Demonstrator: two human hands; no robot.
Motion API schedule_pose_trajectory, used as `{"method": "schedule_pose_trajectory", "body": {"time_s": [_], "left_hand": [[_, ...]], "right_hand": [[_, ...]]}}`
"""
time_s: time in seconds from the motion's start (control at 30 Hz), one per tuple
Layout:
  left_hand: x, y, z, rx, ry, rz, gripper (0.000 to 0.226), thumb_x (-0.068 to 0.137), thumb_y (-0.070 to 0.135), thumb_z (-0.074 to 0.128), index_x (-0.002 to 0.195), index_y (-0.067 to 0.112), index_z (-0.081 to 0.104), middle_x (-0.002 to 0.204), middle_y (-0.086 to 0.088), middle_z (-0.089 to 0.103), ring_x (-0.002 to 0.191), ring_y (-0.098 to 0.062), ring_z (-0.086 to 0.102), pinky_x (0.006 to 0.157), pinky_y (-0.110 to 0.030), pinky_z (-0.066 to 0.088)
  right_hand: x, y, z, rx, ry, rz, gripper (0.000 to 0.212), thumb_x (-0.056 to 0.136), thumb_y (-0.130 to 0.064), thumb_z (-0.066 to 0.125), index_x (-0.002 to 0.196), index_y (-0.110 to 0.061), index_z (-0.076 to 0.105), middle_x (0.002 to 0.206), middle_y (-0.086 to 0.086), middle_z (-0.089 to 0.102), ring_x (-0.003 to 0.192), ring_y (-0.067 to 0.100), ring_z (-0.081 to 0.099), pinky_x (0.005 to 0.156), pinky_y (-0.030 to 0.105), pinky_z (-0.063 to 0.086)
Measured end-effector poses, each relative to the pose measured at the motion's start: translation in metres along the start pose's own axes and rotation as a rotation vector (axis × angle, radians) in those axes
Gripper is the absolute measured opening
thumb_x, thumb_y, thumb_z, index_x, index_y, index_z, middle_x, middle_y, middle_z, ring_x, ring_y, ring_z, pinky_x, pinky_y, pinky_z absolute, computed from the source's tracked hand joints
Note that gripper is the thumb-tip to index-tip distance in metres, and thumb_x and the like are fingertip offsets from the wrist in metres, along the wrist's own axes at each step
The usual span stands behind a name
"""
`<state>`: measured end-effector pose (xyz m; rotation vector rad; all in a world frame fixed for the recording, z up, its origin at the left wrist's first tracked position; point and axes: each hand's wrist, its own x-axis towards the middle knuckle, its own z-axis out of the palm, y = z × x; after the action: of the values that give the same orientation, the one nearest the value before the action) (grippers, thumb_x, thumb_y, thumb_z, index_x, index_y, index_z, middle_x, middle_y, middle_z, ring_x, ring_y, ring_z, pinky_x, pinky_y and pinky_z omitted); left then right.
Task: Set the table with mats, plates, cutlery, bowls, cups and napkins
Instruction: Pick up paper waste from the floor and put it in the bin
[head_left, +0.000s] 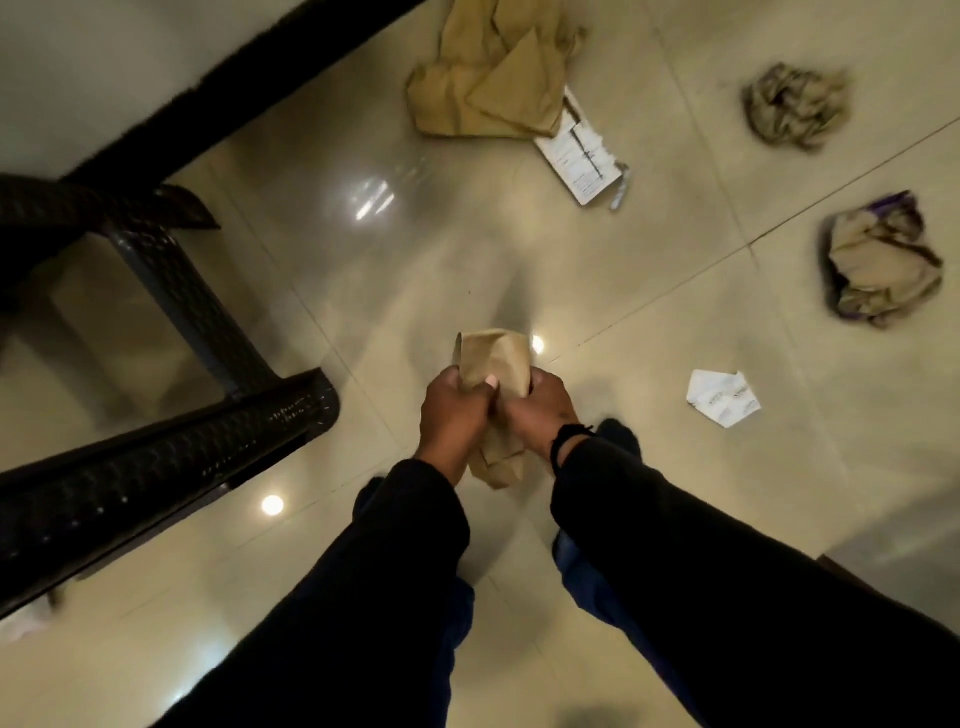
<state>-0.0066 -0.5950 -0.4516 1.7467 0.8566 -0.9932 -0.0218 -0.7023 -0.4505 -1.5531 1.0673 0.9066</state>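
Note:
I look straight down at a glossy tiled floor. A brown paper package (493, 358) is gripped from both sides in front of me, above the floor. My left hand (453, 415) curls round its left side, thumb pressed on the front. My right hand (540, 410) curls round its right side; a black band sits on that wrist. The lower end of the paper (498, 462) hangs between my wrists. What the paper holds is hidden. No table top, mats or dishes are in view.
A dark woven chair or table frame (171, 415) stands at the left. On the floor lie flat brown paper (493, 78), a white printed sheet (582, 156), two crumpled paper balls (795, 104) (883, 260) and a torn white scrap (722, 397). My feet (618, 436) are below.

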Motion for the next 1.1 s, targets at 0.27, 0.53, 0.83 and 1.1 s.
{"method": "schedule_pose_trajectory", "body": {"time_s": [0.27,0.53,0.83,1.1], "left_hand": [[-0.135,0.098,-0.023,0.118,0.037,0.162,0.027,0.089,0.025,0.074,0.114,0.017,0.070,0.102,-0.002,0.073,0.093,-0.020,0.070,0.077,-0.032,0.058],[-0.138,0.195,-0.027,-0.010,0.053,0.164,0.006,0.094,0.024,0.069,0.096,0.019,0.068,0.095,-0.002,0.073,0.092,-0.024,0.071,0.081,-0.039,0.060],[-0.043,0.272,0.004,0.165,0.154,0.223,0.018,0.094,0.013,0.057,0.110,0.019,0.064,0.097,0.003,0.067,0.085,-0.015,0.064,0.066,-0.025,0.049],[0.103,0.268,0.048,0.295,0.262,0.299,0.034,0.084,-0.004,0.048,0.100,0.015,0.071,0.107,-0.002,0.066,0.098,-0.020,0.061,0.079,-0.025,0.048]], "right_hand": [[-0.111,-0.088,-0.088,-0.089,-0.105,-0.062,0.034,0.072,-0.004,0.075,0.102,-0.019,0.065,0.095,0.003,0.069,0.094,0.027,0.064,0.077,0.034,0.055],[-0.131,-0.200,-0.144,-0.141,-0.184,-0.139,0.032,0.080,-0.028,0.081,0.101,-0.008,0.071,0.090,0.004,0.072,0.087,0.021,0.068,0.073,0.028,0.055],[-0.021,-0.252,-0.176,-0.296,0.086,-0.110,0.025,0.079,-0.017,0.075,0.094,0.002,0.069,0.093,0.015,0.071,0.089,0.032,0.068,0.076,0.039,0.056],[0.141,-0.256,-0.169,-0.527,0.070,-0.111,0.019,0.075,-0.022,0.078,0.089,-0.010,0.073,0.093,0.009,0.069,0.094,0.031,0.064,0.076,0.031,0.050]]}}
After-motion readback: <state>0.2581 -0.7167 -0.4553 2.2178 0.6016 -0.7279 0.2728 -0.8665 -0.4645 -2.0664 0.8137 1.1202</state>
